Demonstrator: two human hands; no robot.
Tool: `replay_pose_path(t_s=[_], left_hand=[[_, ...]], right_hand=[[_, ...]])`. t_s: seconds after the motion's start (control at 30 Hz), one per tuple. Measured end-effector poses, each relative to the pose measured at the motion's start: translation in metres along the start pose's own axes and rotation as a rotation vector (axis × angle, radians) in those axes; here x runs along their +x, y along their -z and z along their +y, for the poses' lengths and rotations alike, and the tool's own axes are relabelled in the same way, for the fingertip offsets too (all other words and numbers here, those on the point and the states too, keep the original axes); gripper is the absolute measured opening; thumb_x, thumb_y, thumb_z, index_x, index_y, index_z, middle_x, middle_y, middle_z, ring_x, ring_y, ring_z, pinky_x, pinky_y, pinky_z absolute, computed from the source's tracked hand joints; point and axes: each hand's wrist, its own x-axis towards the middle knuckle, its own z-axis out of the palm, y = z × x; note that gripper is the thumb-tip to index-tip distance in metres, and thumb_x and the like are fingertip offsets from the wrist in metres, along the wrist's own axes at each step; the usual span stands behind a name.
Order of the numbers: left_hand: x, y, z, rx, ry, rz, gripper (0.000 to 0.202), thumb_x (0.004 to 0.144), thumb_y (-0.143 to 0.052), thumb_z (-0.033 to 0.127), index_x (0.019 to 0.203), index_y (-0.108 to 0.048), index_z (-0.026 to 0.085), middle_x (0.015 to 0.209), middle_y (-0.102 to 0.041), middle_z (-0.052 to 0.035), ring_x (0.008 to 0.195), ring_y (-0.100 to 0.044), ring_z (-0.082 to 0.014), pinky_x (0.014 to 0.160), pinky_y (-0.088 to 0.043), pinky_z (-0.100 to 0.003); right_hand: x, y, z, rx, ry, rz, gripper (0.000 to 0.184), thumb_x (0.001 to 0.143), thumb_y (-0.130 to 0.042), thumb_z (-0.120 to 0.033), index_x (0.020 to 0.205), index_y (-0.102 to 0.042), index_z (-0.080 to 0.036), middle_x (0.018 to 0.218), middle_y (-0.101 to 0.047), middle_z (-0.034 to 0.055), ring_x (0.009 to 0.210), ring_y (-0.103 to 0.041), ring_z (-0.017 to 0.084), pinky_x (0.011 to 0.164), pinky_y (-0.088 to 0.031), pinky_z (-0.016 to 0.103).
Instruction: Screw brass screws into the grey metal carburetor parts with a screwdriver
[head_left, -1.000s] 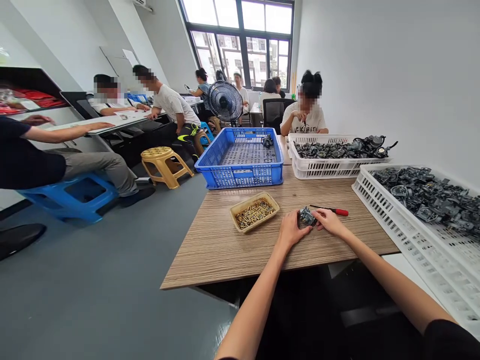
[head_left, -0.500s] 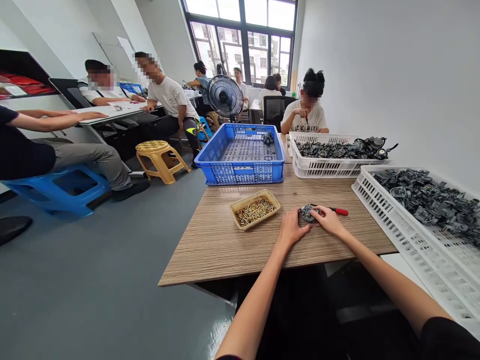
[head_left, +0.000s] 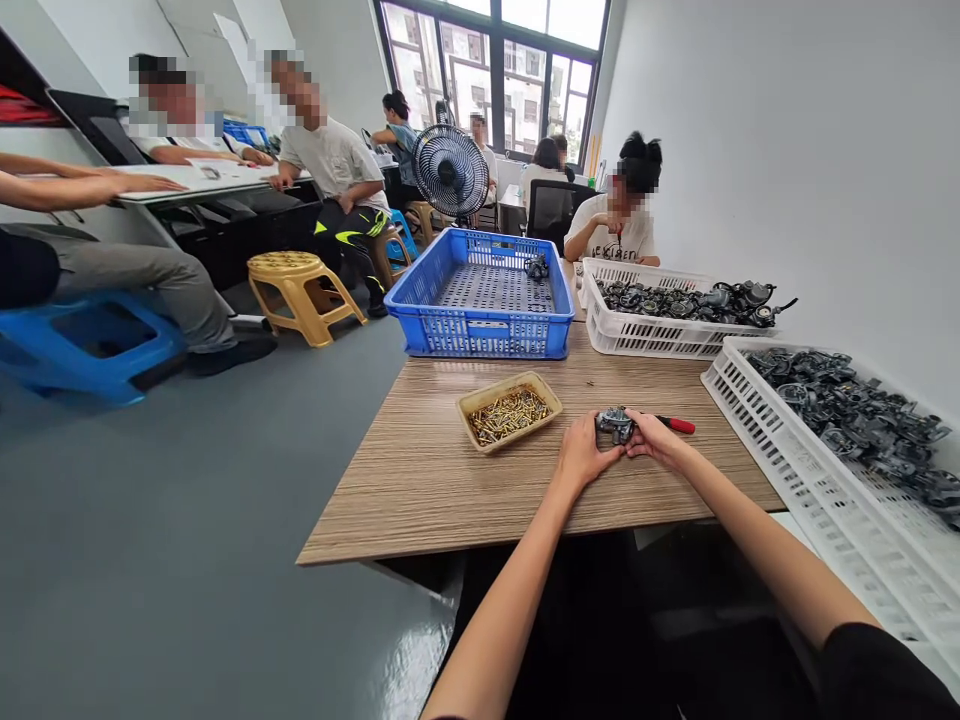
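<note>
Between my two hands, over the wooden table (head_left: 405, 480), is a small grey metal casting (head_left: 616, 425) that looks like a carburetor body. My left hand (head_left: 580, 453) grips its left side, thumb at the near edge. On the right, the fingers of my right hand (head_left: 651, 440) close on its other side. Behind my right hand lies a red-handled tool (head_left: 677, 425), its dark end partly hidden by the hand. A beige tray (head_left: 469, 412) of small brass-coloured parts (head_left: 510, 415) stands left of my hands.
Past the tray stands a blue crate (head_left: 480, 335) with one similar casting (head_left: 536, 267) in it. Two white crates (head_left: 645, 338) (head_left: 787, 455) of grey castings line the right side. A person (head_left: 619, 230) works across the table; others sit to the left near a fan (head_left: 451, 172).
The casting has been tipped between my hands: its flat round face showed before, and now its side shows. Both hands keep hold. The camera view has shifted slightly.
</note>
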Motion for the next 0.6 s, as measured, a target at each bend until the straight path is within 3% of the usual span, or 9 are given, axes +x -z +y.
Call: replay_pose_path(t_s=[0.17,0.33,0.6], left_hand=[[0.0,-0.003,-0.003,-0.007,0.009,0.019,0.066,0.076,-0.09,0.037,0.132,-0.059,0.02,0.123,-0.075,-0.0142,0.118,-0.072,-0.0363,0.104,-0.056,-0.052],[-0.002,-0.004,-0.002,-0.013,0.009,0.005,0.072,0.077,-0.09,0.034,0.139,-0.056,0.021,0.132,-0.072,-0.0146,0.126,-0.069,-0.0364,0.107,-0.055,-0.052],[-0.004,0.004,0.004,0.036,0.003,-0.061,0.066,0.084,-0.084,0.035,0.142,-0.056,0.022,0.133,-0.072,-0.0131,0.127,-0.067,-0.0348,0.11,-0.052,-0.051]], right_hand=[[0.007,0.004,-0.006,-0.157,-0.027,0.042,0.038,0.113,-0.051,-0.048,0.094,-0.061,-0.017,0.06,-0.068,0.003,0.041,-0.061,0.013,0.042,-0.056,0.022],[0.003,0.008,-0.005,-0.268,0.051,0.118,0.033,0.112,-0.053,-0.046,0.098,-0.063,-0.018,0.059,-0.062,-0.0019,0.041,-0.058,0.011,0.037,-0.049,0.017],[-0.003,0.024,0.016,-0.386,0.277,0.148,0.041,0.1,-0.059,-0.059,0.105,-0.072,-0.021,0.079,-0.069,0.0044,0.064,-0.064,0.019,0.042,-0.056,0.024]])
